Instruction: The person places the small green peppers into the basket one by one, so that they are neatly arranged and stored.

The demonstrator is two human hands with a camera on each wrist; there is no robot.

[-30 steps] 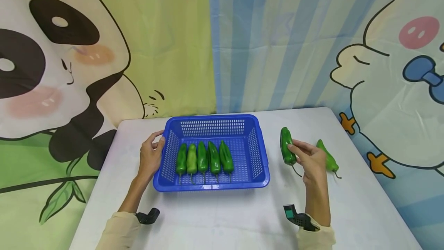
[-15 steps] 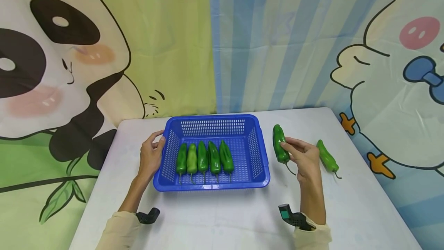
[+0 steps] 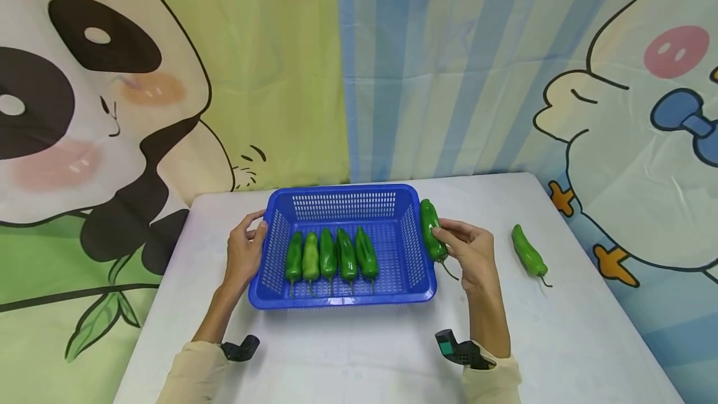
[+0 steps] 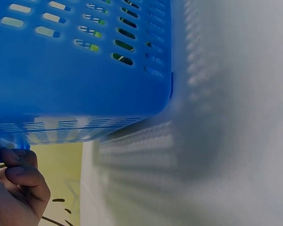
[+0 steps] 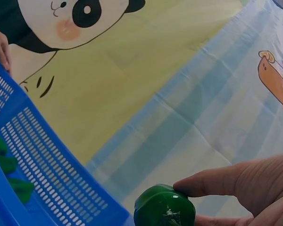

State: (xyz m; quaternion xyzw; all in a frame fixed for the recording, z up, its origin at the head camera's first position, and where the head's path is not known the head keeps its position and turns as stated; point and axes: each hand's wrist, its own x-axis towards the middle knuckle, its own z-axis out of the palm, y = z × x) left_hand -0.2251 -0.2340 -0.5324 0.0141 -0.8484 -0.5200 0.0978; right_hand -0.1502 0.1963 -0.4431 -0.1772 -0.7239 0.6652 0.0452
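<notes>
A blue plastic basket (image 3: 342,299) with slotted walls sits mid-table. Several green peppers (image 3: 328,254) lie side by side in its left and middle part, stems toward the front. My left hand (image 3: 244,251) grips the basket's left rim; in the left wrist view its curled fingers (image 4: 26,176) show at that rim. Between thumb and fingers, my right hand (image 3: 468,254) pinches another green pepper (image 3: 432,229), which overlaps the basket's right rim in the head view. In the right wrist view this held pepper (image 5: 165,207) is seen end-on, beside the basket.
One lighter green pepper (image 3: 528,253) lies on the white table (image 3: 348,354) to the right of my right hand. Behind the table hangs a cartoon-printed curtain (image 3: 426,67).
My right hand has moved left with its pepper, from over the table to the basket's right rim. The left hand and the basket stay put.
</notes>
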